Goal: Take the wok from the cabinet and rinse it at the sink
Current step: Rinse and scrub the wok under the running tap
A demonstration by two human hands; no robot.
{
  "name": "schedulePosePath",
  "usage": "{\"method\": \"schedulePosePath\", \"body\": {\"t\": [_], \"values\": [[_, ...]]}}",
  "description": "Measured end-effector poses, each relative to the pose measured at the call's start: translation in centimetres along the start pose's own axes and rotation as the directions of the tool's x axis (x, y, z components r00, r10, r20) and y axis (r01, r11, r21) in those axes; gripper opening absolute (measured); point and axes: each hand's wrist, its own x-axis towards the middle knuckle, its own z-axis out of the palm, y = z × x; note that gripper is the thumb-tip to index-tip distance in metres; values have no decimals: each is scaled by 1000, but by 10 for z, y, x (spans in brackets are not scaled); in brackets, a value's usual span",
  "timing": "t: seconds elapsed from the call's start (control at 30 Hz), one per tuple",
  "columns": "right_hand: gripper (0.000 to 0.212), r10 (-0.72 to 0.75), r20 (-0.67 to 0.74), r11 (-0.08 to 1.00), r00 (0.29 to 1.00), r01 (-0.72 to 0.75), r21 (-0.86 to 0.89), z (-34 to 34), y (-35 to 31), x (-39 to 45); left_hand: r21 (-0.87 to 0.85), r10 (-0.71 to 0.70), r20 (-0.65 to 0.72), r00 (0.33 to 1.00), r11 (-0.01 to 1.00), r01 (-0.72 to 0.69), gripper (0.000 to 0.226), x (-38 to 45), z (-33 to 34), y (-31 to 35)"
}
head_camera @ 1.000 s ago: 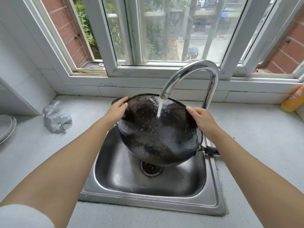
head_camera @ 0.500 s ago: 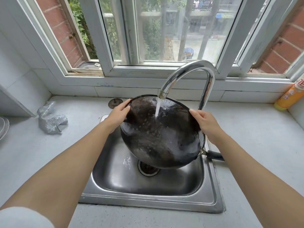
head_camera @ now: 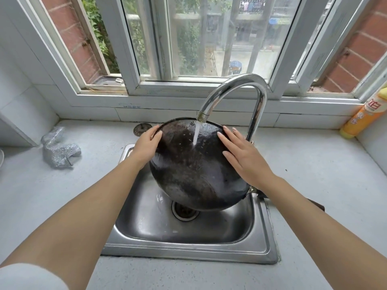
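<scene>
The dark, wet wok (head_camera: 194,174) is held tilted over the steel sink (head_camera: 188,245), its rounded surface facing me. Water (head_camera: 195,135) runs from the curved chrome faucet (head_camera: 240,82) onto its upper part. My left hand (head_camera: 146,143) grips the wok's upper left rim, thumb on the dark surface. My right hand (head_camera: 243,155) lies flat on the wok's right side with straight, spread fingers. The wok's handle (head_camera: 314,204) sticks out at the lower right, mostly hidden under my right forearm.
The sink drain (head_camera: 184,212) shows below the wok. A silvery scouring cloth (head_camera: 58,149) lies on the grey counter at left. A round strainer plug (head_camera: 141,129) sits behind the sink. An orange bottle (head_camera: 364,116) stands at the far right by the window sill.
My right hand has left the wok's right rim and now lies flat on its surface, closer to the water stream. My left hand keeps its hold on the rim.
</scene>
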Motion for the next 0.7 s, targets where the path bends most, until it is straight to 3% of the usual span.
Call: {"method": "schedulePosePath", "body": {"t": [0.1,0.3,0.5,0.6,0.7], "values": [[58,10,40,1000,999,-10,5,-2,2,0,61,23,-112,993,998,-17,38,-8,0,-6],[51,32,85,999,996,-34,19,-4,1,2,-32,25,11,1000,999,-24,49,-18,5,-10],[52,59,114,997,992,-65,49,-7,1,5,71,37,-6,999,997,-37,51,-16,7,-7],[51,51,117,996,992,-58,60,-6,2,3,224,179,-121,976,963,-149,52,-31,15,-9],[51,59,110,996,992,-66,59,-5,1,3,411,402,-84,912,847,-336,57,-56,29,-21]]}}
